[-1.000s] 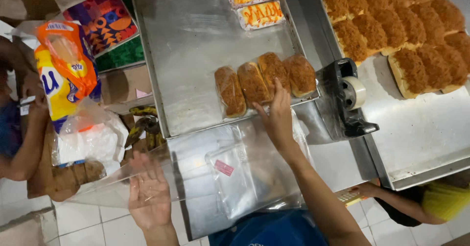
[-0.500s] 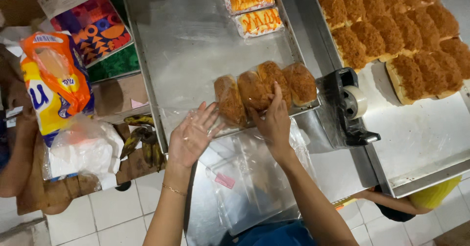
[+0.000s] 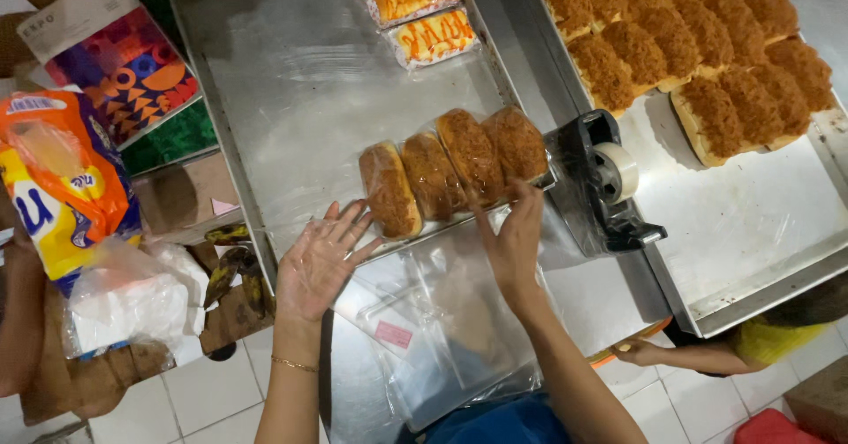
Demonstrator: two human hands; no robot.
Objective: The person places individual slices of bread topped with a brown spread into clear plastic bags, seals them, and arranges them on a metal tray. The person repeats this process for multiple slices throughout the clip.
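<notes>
Hands work at the near edge of a metal tray (image 3: 291, 82) on the steel surface (image 3: 574, 294); the left hand (image 3: 320, 260) lies flat and wide open, fingers spread, wearing a thin clear glove, its fingertips just beside the leftmost of four golden buns (image 3: 450, 168) and holding nothing; the right hand (image 3: 514, 236) reaches up with fingers extended, its tips touching the near side of the bun row, not closed around any bun. The buns sit side by side in a tilted row, touching one another, at the tray's near right corner; a stack of clear plastic bags (image 3: 442, 320) lies below them, between the forearms; a black tape dispenser (image 3: 605, 183) stands just right of the buns; two wrapped buns (image 3: 422, 15) rest at the tray's far end; a second tray (image 3: 760, 223) to the right carries crumb-topped buns (image 3: 680, 37).
</notes>
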